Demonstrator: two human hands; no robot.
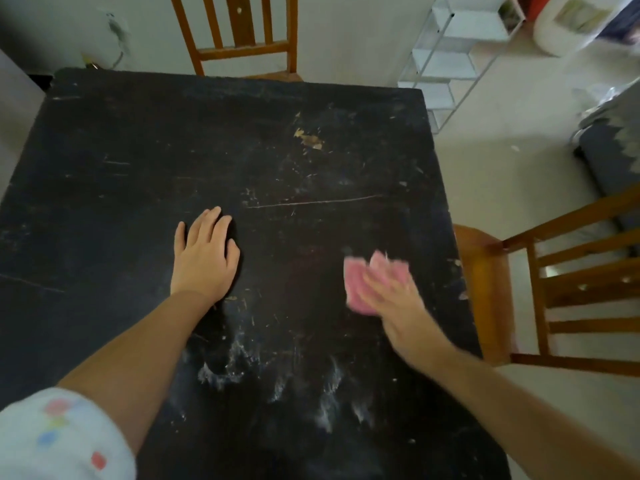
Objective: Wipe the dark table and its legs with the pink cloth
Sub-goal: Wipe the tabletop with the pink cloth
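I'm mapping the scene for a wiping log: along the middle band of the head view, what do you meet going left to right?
Left hand flat on the dark table → pink cloth under the blurred right hand → wooden chair beside the table's right edge.

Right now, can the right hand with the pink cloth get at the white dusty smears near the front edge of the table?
Probably yes. The right hand presses the pink cloth flat on the dark table, and nothing lies between it and the white smears. The left hand rests off to the side.
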